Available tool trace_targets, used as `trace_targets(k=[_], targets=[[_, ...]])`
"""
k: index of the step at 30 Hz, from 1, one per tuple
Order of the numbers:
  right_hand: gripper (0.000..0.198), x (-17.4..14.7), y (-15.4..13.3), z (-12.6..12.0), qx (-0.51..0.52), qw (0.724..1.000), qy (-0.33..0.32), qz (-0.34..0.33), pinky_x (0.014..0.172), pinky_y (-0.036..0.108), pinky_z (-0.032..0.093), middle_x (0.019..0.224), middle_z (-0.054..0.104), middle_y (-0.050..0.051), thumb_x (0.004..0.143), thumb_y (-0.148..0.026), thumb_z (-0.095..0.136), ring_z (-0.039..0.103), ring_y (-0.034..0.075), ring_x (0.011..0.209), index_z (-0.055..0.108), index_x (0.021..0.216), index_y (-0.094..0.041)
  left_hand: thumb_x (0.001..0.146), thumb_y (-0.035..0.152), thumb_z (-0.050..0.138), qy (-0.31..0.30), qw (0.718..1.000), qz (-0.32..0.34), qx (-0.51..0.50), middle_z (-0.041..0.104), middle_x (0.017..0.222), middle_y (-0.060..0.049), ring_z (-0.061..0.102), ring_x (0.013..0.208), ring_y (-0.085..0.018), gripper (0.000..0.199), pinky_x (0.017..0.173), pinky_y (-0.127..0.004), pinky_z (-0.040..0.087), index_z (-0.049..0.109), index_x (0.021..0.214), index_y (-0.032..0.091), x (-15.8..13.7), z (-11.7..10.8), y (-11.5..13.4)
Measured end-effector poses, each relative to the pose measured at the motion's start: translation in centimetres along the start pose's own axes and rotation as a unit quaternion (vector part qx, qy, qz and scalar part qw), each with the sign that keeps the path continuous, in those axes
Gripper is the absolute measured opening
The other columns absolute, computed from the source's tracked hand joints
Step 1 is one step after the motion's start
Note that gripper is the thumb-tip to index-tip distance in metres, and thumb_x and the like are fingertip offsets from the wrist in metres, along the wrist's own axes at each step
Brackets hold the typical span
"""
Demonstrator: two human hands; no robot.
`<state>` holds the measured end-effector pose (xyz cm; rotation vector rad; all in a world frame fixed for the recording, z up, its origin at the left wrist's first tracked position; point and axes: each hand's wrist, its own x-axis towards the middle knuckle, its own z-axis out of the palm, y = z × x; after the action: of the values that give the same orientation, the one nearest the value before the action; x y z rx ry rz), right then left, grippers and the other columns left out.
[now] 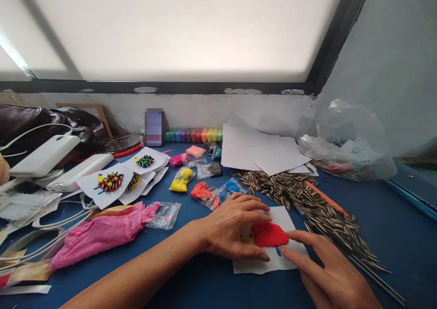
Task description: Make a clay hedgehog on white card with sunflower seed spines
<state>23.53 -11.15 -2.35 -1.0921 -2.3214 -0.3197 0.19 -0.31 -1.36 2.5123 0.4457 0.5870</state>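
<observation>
A flattened red clay shape (270, 234) lies on a small white paper (254, 266), with a yellow clay piece at its left and a small blue clay strip (278, 251) below it. My left hand (235, 229) rests over the paper's left side, fingers stretched and thumb apart, partly hiding the yellow piece. From the right, my right hand (321, 263) reaches in with its fingers apart. Two of its fingertips touch or nearly touch the red clay's right edge and the blue strip. Neither hand is wrapped round anything.
Striped sunflower seeds (273, 186) spread behind and right of the paper, with an orange stick (327, 199) among them. Bags of yellow clay (182, 179) and red clay (201, 190) sit behind my left hand. Finished clay-and-seed pictures (109, 181), a pink cloth (99, 236) and power banks lie left.
</observation>
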Motion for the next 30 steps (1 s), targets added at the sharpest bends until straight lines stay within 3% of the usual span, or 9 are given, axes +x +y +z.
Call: trace_targets(k=[4, 8, 16, 30], targets=[[0.034, -0.4, -0.08, -0.05, 0.027, 1.0, -0.008, -0.009, 0.082, 0.031, 0.055, 0.117, 0.057, 0.014, 0.083, -0.001, 0.049, 0.059, 0.02, 0.107, 0.064, 0.107, -0.018, 0.074, 0.059, 0.07, -0.042, 0.999, 0.007, 0.021, 0.049, 0.143, -0.009, 0.037, 0.137, -0.033, 0.069, 0.113, -0.05, 0.022, 0.054, 0.132, 0.024, -0.07, 0.03, -0.3], [0.034, -0.48, -0.11, -0.06, 0.039, 0.999, -0.023, -0.001, 0.073, 0.029, 0.054, 0.101, 0.06, 0.012, 0.081, 0.0, 0.05, 0.061, 0.019, 0.092, 0.065, 0.104, -0.019, 0.073, 0.06, 0.07, -0.057, 0.998, 0.001, 0.028, 0.042, 0.148, -0.008, 0.03, 0.141, -0.034, 0.072, 0.116, -0.052, 0.015, 0.053, 0.133, 0.025, -0.11, 0.11, -0.52], [0.04, -0.35, -0.16, 0.05, 0.023, 0.999, -0.041, 0.006, 0.071, 0.028, 0.053, 0.095, 0.061, 0.01, 0.082, -0.002, 0.049, 0.061, 0.018, 0.085, 0.066, 0.115, -0.017, 0.071, 0.065, 0.069, -0.078, 0.996, -0.027, 0.025, 0.031, 0.155, -0.008, 0.023, 0.144, -0.035, 0.083, 0.117, -0.054, 0.017, 0.046, 0.141, 0.027, -0.08, -0.03, -0.55], [0.041, -0.13, -0.28, 0.0, -0.027, 0.998, -0.056, -0.007, 0.072, 0.029, 0.053, 0.098, 0.064, 0.011, 0.083, -0.006, 0.049, 0.062, 0.019, 0.086, 0.067, 0.119, -0.017, 0.07, 0.059, 0.074, -0.062, 0.998, -0.02, 0.023, 0.033, 0.154, -0.009, 0.028, 0.142, -0.036, 0.079, 0.115, -0.057, 0.018, 0.049, 0.137, 0.028, -0.12, 0.14, -0.64]])
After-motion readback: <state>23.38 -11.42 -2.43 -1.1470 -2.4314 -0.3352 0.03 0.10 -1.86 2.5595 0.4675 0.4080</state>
